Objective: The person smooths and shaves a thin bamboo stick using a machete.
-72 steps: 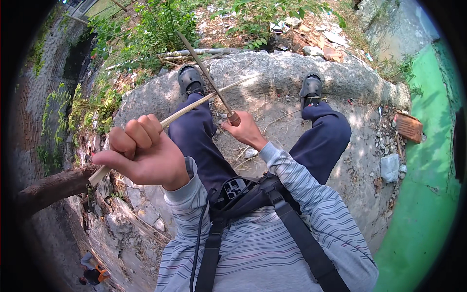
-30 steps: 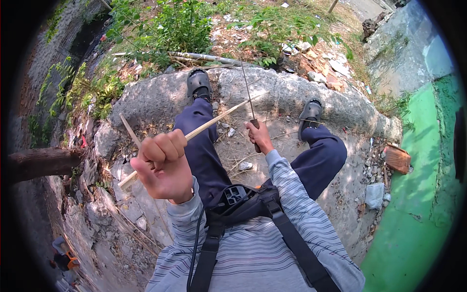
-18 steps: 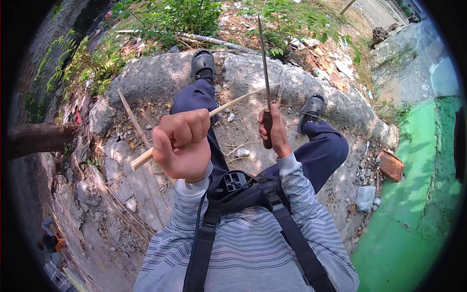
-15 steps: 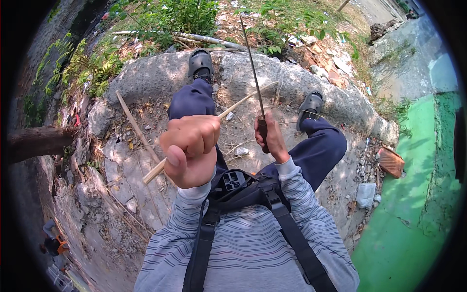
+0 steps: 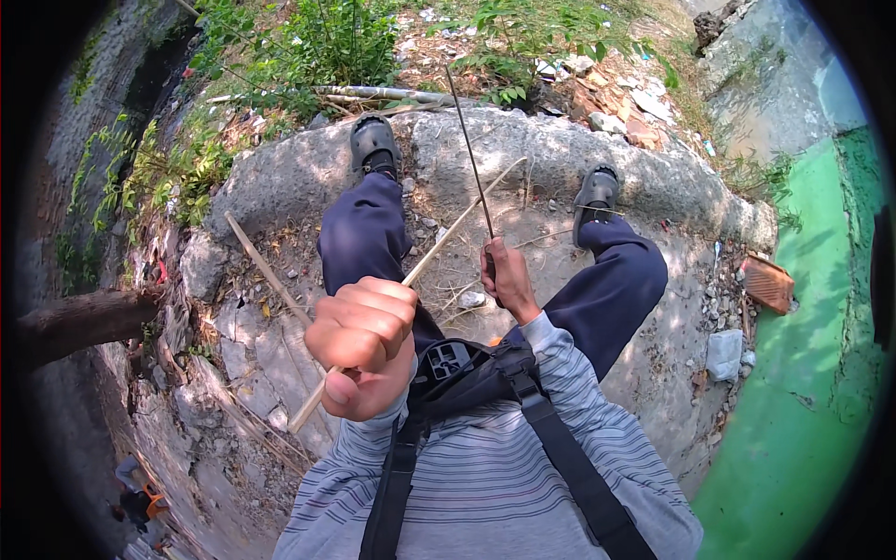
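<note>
My left hand [image 5: 359,345] is closed in a fist around a pale, thin strip of wood or bamboo [image 5: 457,224]. The strip slants from below the fist up to the far right, its tip slightly bent. In my right hand [image 5: 509,278] is a knife with a long, narrow blade [image 5: 469,145], seen nearly edge-on and pointing away from me. The fingers wrap its dark handle and mostly hide it. The blade crosses the strip near its far end; whether they touch, I cannot tell.
Another pale stick [image 5: 266,266] lies left of my legs. A curved concrete kerb [image 5: 551,154] runs under my feet, with bushes [image 5: 341,47] beyond. At right are a brown plastic basket [image 5: 768,283], a pale block [image 5: 724,355] and green pavement [image 5: 779,420]. A person [image 5: 140,495] is far left.
My left fist has dropped a little, its knuckles turned more upward. My right hand has rotated inward, hiding more of the handle, and the blade has come lower along the strip. The view has shifted slightly.
</note>
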`<state>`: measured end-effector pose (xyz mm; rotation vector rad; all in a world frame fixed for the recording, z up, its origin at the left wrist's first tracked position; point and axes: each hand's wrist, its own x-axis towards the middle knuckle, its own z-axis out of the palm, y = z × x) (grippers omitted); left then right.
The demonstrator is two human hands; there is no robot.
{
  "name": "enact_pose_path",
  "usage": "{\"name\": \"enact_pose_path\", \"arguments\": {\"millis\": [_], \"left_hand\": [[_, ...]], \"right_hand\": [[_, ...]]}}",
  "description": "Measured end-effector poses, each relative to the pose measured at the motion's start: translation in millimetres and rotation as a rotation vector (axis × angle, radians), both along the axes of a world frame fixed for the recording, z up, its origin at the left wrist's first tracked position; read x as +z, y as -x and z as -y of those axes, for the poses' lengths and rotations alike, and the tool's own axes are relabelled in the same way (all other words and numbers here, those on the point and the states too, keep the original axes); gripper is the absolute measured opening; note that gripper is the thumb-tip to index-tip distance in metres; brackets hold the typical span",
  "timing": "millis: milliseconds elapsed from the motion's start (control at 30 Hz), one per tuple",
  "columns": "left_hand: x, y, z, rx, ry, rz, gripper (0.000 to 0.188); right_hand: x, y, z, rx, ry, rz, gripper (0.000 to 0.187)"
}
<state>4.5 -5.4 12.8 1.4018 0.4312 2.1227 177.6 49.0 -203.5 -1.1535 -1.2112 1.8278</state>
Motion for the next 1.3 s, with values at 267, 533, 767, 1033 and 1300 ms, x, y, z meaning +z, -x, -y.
{"name": "enact_pose_path", "arguments": {"millis": [267,533,767,1033,1300], "left_hand": [[-4.0,0.1,-1.4,0.046,-0.009,0.056,0.063],[-4.0,-3.4,-7.3,0.056,-0.031,0.072,0.062],[-3.1,2.7,-9.8,0.097,-0.005,0.043,0.059],[-0.9,7.4,-11.0,0.077,-0.011,0.083,0.058],[-1.8,7.0,-11.6,0.094,0.03,0.037,0.057]], "right_hand": [[-21.6,6.1,-15.2,0.012,-0.043,0.052,0.069],[-30.6,9.1,-18.7,0.005,-0.093,-0.018,0.07],[-54.1,14.4,-42.4,-0.061,-0.016,0.061,0.068],[-44.8,22.3,-27.7,-0.053,-0.049,-0.025,0.068],[-102.5,17.0,-69.9,-0.145,0.19,0.068,0.07]]}}
